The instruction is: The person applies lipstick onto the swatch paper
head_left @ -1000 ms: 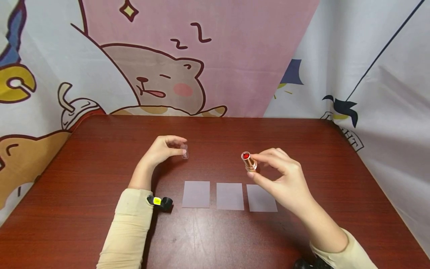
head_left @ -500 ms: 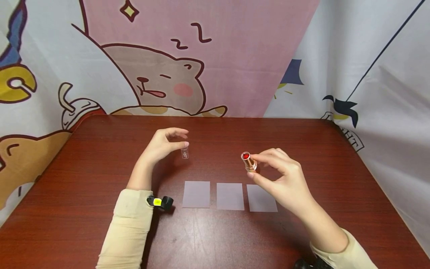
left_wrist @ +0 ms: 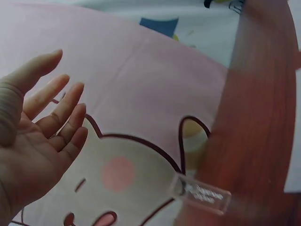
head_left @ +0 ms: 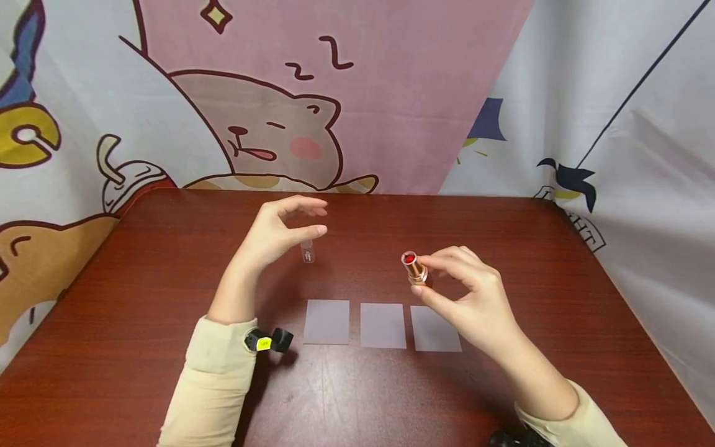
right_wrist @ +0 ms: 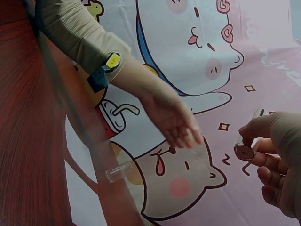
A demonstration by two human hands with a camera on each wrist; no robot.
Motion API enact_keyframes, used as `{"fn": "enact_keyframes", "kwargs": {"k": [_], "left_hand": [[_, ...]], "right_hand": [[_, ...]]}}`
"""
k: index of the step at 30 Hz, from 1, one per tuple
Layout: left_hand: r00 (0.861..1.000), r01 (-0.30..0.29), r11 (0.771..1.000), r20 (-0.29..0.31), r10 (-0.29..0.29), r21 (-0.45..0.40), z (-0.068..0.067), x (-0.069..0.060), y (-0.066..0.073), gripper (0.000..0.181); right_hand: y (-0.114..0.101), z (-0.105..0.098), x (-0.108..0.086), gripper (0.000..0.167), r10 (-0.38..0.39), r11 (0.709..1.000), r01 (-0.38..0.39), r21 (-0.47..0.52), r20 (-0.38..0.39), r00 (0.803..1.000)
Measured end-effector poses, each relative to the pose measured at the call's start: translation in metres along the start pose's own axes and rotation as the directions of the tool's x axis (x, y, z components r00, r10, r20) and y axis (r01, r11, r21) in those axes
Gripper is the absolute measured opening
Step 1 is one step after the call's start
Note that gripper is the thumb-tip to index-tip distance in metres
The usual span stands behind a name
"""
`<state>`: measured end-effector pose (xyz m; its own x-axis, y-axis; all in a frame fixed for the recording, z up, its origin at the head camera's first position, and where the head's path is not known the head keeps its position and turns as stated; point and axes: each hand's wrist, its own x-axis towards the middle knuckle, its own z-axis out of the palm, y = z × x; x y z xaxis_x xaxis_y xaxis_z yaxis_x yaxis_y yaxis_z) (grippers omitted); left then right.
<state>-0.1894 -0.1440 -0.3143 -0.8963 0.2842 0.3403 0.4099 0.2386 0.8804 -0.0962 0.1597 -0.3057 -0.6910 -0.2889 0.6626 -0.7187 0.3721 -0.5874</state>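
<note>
My right hand (head_left: 475,292) pinches a lipstick (head_left: 414,268) by its rose-gold tube, between thumb and forefinger. The lipstick is uncapped and its red tip faces up towards the head camera. In the right wrist view the tube's base (right_wrist: 244,152) shows by the thumb. A small clear cap (head_left: 308,253) with tiny lettering stands upright on the table to the left. Above it, apart from it, is my left hand (head_left: 274,233), its fingers spread and holding nothing. The left wrist view shows that same cap (left_wrist: 202,194) well away from the fingers (left_wrist: 70,110).
Three pale square sheets (head_left: 382,326) lie in a row on the reddish-brown table (head_left: 357,397), in front of the cap. My right hand overlaps the rightmost sheet. Behind the table hangs a printed cartoon cloth (head_left: 391,93).
My left hand has let go of the clear cap and risen away from it, slightly to the right. The cap stays standing. The right hand and lipstick have hardly moved.
</note>
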Motion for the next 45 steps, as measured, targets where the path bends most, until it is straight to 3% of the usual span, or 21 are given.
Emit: {"fn": "enact_keyframes", "kwargs": {"k": [9,15,23,37,45], "left_hand": [[0.988,-0.152,0.984,-0.011,0.152,-0.091,0.013,-0.005,0.029,0.035],[0.979,-0.203,0.971,-0.003,0.204,-0.125,0.022,-0.009,0.041,0.037],[0.951,-0.301,0.932,0.010,0.309,-0.200,0.039,-0.013,0.051,0.039],[0.928,-0.365,0.902,-0.018,0.371,-0.231,0.065,-0.018,0.060,0.038],[0.933,-0.342,0.907,0.022,0.358,-0.247,0.077,-0.023,0.065,0.039]], "right_hand": [[0.001,0.001,-0.001,0.038,0.001,1.000,-0.001,-0.008,0.000,1.000],[0.001,0.002,-0.001,0.038,0.002,1.000,-0.002,-0.009,-0.002,1.000],[0.000,0.003,-0.001,0.038,0.009,1.000,-0.010,-0.023,-0.009,1.000],[0.000,0.003,-0.002,0.038,-0.005,1.000,0.005,-0.022,-0.031,1.000],[0.000,0.003,-0.001,0.039,-0.016,1.000,0.015,-0.023,-0.029,0.999]]}}
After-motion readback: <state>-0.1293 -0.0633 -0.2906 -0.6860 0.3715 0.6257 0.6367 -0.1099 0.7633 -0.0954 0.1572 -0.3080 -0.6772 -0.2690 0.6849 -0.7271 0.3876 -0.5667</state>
